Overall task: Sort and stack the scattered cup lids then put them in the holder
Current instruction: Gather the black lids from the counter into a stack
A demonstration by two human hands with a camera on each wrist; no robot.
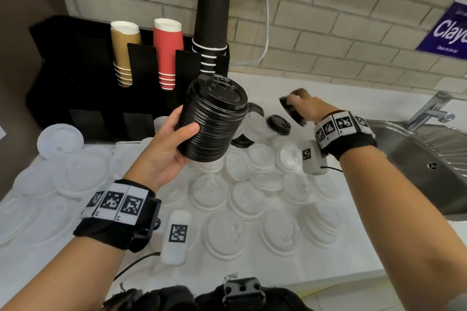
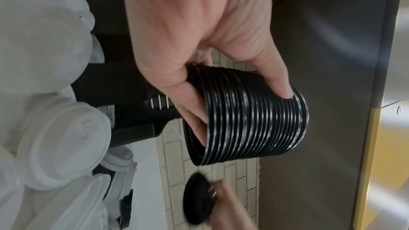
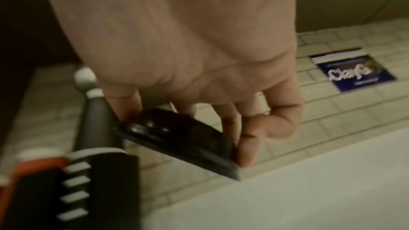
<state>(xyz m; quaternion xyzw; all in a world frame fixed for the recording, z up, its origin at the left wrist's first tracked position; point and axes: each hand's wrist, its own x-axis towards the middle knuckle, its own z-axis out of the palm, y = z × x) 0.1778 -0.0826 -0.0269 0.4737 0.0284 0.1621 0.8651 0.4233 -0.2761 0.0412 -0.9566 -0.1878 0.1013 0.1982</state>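
My left hand (image 1: 174, 139) grips a tall stack of black lids (image 1: 214, 118) above the counter, thumb on its near side; the left wrist view shows the stack of black lids (image 2: 254, 120) with fingers curled round it. My right hand (image 1: 305, 106) pinches a single black lid (image 1: 293, 111) tilted in the air to the right of the stack; in the blurred right wrist view the black lid (image 3: 177, 139) is held by its rim. Loose black lids (image 1: 279, 124) lie behind. Many white lids (image 1: 225, 235) cover the counter. The black holder (image 1: 75, 63) stands at the back left.
The holder carries stacked brown (image 1: 123, 53), red (image 1: 168, 53) and black cups (image 1: 213, 23). A steel sink (image 1: 417, 156) and tap (image 1: 432, 111) lie to the right. A tiled wall with a blue sign (image 1: 447, 30) stands behind. Small white tagged boxes (image 1: 178, 235) hang by the wrists.
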